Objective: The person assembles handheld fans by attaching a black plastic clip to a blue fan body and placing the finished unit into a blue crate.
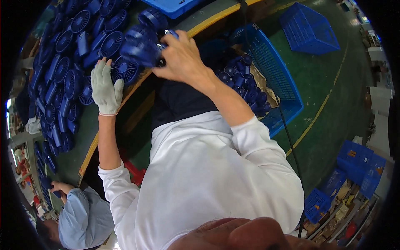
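My left hand (pixel 107 88) wears a pale knitted glove with bare fingertips showing. It is open, its fingers stretched out and thumb apart, over the table edge beside a blue round fan head (pixel 126 70). Bare and curled, my right hand (pixel 182 56) grips a bunch of blue handheld fans (pixel 141 49) by their handle ends. Motion smears these fans, so how many there are is hard to tell. Around and beyond both hands, a large heap of blue handheld fans (pixel 68 79) covers the table, caged heads and handles lying in all directions.
Right of my body stands a blue crate (pixel 287 89) with small dark-blue parts and brown paper inside. Another blue crate (pixel 308 29) rests on the green floor. A blue tray (pixel 175 5) sits at the far table edge. A co-worker (pixel 83 216) works at lower left. A dark cable (pixel 287 129) hangs at right.
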A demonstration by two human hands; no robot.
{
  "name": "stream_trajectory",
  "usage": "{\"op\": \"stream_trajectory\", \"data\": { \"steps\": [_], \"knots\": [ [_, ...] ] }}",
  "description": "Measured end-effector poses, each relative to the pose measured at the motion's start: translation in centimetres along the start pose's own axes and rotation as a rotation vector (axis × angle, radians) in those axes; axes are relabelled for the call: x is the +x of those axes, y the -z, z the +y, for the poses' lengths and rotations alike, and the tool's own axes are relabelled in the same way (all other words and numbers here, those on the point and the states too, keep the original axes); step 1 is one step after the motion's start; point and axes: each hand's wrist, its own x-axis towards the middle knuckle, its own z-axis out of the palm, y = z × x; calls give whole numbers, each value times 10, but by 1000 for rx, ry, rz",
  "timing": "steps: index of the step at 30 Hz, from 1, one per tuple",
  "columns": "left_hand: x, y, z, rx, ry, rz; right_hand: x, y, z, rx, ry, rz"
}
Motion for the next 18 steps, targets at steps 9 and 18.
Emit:
{"op": "stream_trajectory", "data": {
  "steps": [9,18],
  "knots": [
    [4,16,-2,30,-5,-166,-181,25,54,9,-333,-15],
    [29,-13,18,-28,53,-207,-389,-17,278,-135,-1308,-326]
  ]
}}
